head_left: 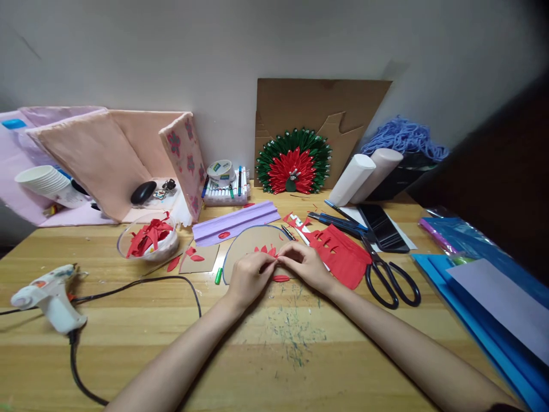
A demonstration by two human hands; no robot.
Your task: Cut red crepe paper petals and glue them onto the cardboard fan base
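Note:
My left hand [250,276] and my right hand [305,264] meet over a cardboard semicircle [249,240] near the table's middle. Both pinch a small red paper petal [275,260] between their fingertips. Several red petals [266,249] sit on the cardboard's lower edge. Another loose red petal [281,278] lies on the wood just below my hands. A cut red paper sheet [341,252] lies right of my right hand.
Black scissors [388,274] lie to the right, beside blue paper sheets [484,297]. A glue gun [47,294] with its black cord rests at the left. A glass bowl [148,237] holds red scraps. A finished green-and-red peacock fan [294,161] leans on cardboard at the back.

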